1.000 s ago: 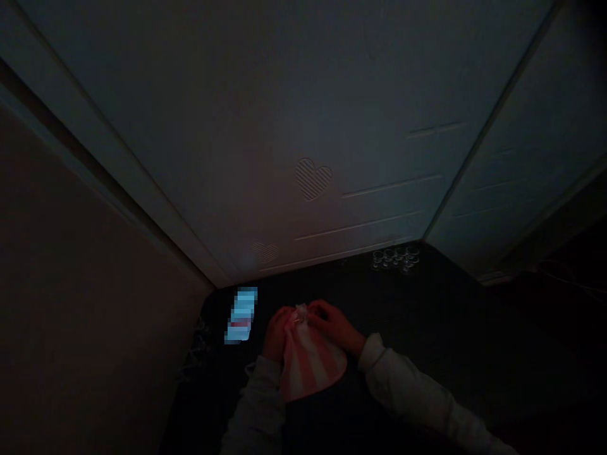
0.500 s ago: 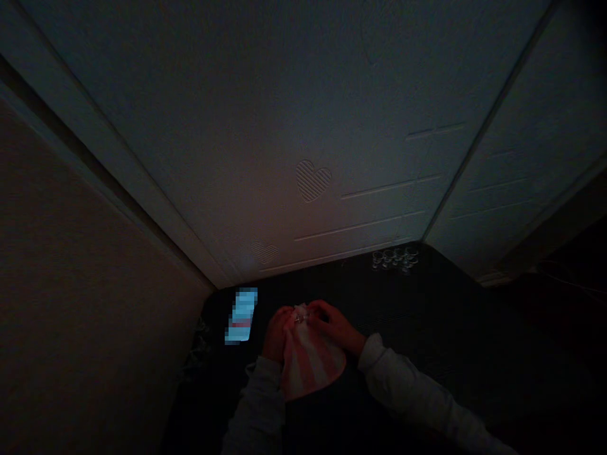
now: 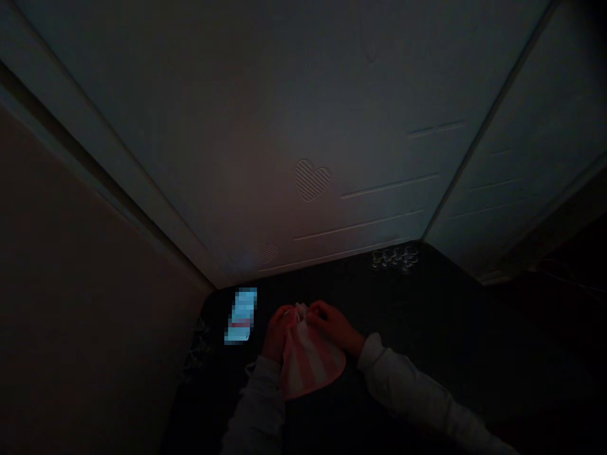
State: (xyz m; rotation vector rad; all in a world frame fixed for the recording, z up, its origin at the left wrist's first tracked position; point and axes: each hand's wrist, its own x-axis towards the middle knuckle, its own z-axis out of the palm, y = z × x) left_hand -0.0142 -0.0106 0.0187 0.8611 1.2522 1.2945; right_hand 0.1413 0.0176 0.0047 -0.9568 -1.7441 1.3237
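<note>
A pink-and-white striped cloth pouch (image 3: 310,360) lies on the dark tabletop, its neck gathered at the far end and its wider end toward me. At the left of the neck, my left hand (image 3: 276,332) is closed with bent fingers on the cloth. My right hand (image 3: 334,325) pinches the gathered neck from the right, thumb and forefinger together. Between the hands a small pale bit shows at the neck, too dim to make out. Part of a light cord (image 3: 250,368) peeks out beside my left wrist.
A lit, pixelated phone screen (image 3: 241,316) lies left of my hands. Several small clear stemmed glasses (image 3: 395,258) stand at the back right, and more glassware (image 3: 196,351) lines the left edge. Behind the black table (image 3: 450,328) rises a pale panel (image 3: 303,114) with embossed hearts.
The fingers shift slightly at the pouch's neck, and the small shiny bit between them looks different. The picture is a little dimmer. The arms and other things stay put.
</note>
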